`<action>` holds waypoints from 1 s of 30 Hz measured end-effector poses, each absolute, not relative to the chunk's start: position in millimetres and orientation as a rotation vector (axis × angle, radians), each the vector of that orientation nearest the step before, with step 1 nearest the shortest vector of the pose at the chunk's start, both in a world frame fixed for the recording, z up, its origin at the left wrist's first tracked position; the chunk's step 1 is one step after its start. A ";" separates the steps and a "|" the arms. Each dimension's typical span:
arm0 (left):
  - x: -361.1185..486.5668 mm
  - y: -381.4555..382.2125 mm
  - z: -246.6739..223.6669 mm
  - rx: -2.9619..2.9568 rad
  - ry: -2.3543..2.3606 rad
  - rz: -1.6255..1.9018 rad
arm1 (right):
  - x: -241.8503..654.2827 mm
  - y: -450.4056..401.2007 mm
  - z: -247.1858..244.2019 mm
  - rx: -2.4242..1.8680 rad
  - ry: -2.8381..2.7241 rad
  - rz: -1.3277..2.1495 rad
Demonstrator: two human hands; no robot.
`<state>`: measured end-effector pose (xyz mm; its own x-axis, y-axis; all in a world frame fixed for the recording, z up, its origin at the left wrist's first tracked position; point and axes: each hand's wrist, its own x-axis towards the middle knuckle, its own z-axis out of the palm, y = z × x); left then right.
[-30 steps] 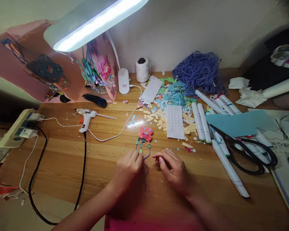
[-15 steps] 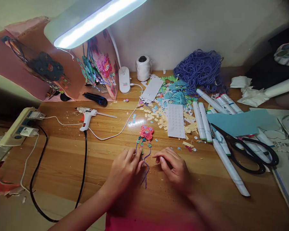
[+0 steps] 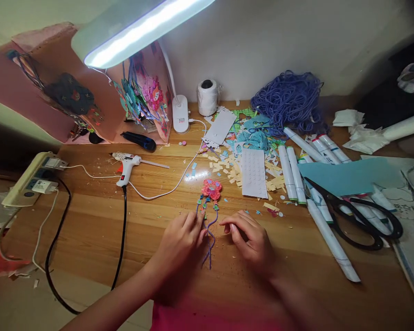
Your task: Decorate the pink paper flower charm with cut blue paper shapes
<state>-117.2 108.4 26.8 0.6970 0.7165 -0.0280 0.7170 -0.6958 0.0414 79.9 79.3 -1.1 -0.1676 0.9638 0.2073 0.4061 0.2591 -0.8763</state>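
Note:
A red flower ornament [image 3: 211, 189] lies on the wooden desk, with small green and blue star pieces strung below it. Purple cords [image 3: 210, 248] trail from it toward me. My left hand [image 3: 182, 234] is closed over the upper part of the cords, its fingertips at a green piece just under the flower. The thumb side hides part of the cord there. To the right of the cords, my right hand [image 3: 250, 236] rests on the desk with fingers curled and thumb near the index finger. It touches no cord, and I see nothing in it.
A glue gun [image 3: 126, 169], a utility knife [image 3: 138, 140] and a power strip [image 3: 31, 181] are on the left. Behind are a thread spool [image 3: 207, 99], paper scraps [image 3: 227, 168] and a purple cord heap [image 3: 288, 101]. Black scissors [image 3: 352, 216] lie over markers [image 3: 326, 236]. A lamp [image 3: 141, 34] hangs above.
The whole view has shifted slightly, so things sit a little further right. Both hands and the flower ornament keep nearly the same places on the desk.

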 end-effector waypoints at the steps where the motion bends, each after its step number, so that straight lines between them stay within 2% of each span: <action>1: -117.8 109.2 26.1 2.862 1.187 -0.022 | 79.9 79.3 -1.2 -1.265 -1.719 0.866; 20: -130.2 107.0 24.5 2.816 0.977 -0.178 | 78.8 82.1 0.8 -1.250 -1.808 0.834; 23: -135.2 106.7 36.7 2.594 1.076 0.041 | 101.3 88.3 9.2 -1.281 -1.905 0.655; 26: -144.0 105.2 59.7 2.097 1.191 0.264 | 146.1 90.1 17.7 -1.622 -1.867 0.360; 28: -148.3 103.9 73.5 1.763 1.227 0.261 | 177.7 85.9 18.9 -1.827 -1.785 0.215; 30: -148.7 102.3 79.7 1.561 1.263 0.187 | 200.4 79.2 16.6 -1.873 -1.798 0.247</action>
<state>-148.7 102.3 79.7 0.4260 0.7776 -0.4624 0.6103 0.1303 0.7814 200.4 79.2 16.6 0.0990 0.9696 0.2239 0.8733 0.0232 -0.4866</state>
